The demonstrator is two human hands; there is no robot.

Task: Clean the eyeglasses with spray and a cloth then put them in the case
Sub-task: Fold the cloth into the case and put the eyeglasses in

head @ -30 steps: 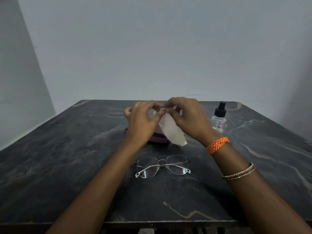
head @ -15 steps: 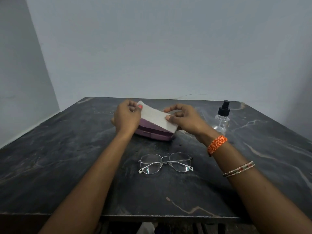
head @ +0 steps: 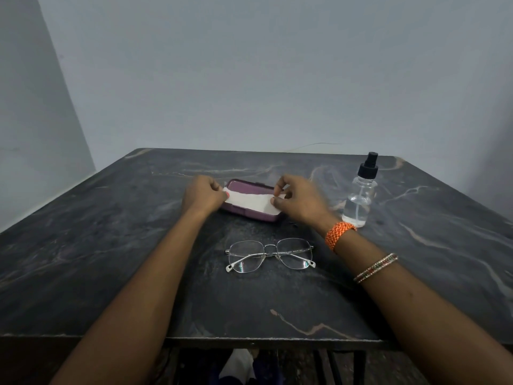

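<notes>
Cloth stretched flat over case, glasses waiting

Tabletop (head: 111,259), dark marble-patterned stone slab, carries everything; it sits against a plain pale grey wall (head: 277,79), nothing else on it that matters.

Forearms reach in from the near edge, one each side of the glasses, so the working zone is dead centre and in easy reach.

Purple oblong hard-shell eyeglass case (head: 247,215) lies closed, centre-back, under the hands. Likely serving as a raised flat rest for the cloth.

Clear plastic spray bottle with black pump top (head: 359,195) stands upright, well to the right of the case, near the right wrist. Placed for a right-hand grab, I'd judge. Untouched.

White rectangular cleaning cloth (head: 249,202) is pulled taut across the top of the case, one end in each hand. Held by the ends probably to open or flatten it before wiping.

Thin silver wire-frame eyeglasses (head: 270,255) lie on the tabletop nearer the person than the case, temples folded, apart from both hands. Not sprayed or wiped yet as far as shown, not in the case.

Left hand (head: 201,197) pinches the cloth's left end, fingers curled. Right hand (head: 298,201) pinches the right end between thumb and fingertips.

Orange woven wristband (head: 338,234) and thin beaded bangles (head: 376,268) on the right arm, clear of the work.
</notes>
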